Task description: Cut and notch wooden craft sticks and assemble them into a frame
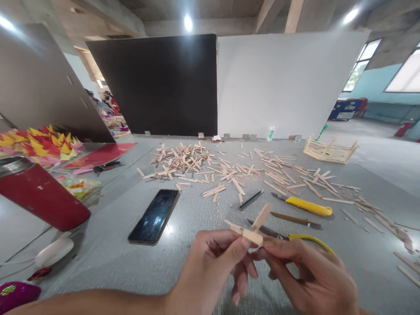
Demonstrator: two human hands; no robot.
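Observation:
My left hand [218,258] pinches a small piece built from short wooden sticks [252,236], held just above the table at the lower middle. One stick of the piece points up and to the right, another to the left. My right hand [305,267] has its thumb and forefinger closed at the right end of the same piece. Yellow-handled scissors [308,237] lie behind my right hand, partly hidden by it. Beyond the hands are a black pen [251,200], a brown pointed tool [295,219] and a yellow cutter [308,206].
Loose wooden sticks [187,159] spread across the table's middle and right. A phone [154,216], a red bottle [46,197] and folded paper pieces [39,142] lie left. A stick frame [331,151] stands back right, with black [157,83] and white boards [282,83] behind.

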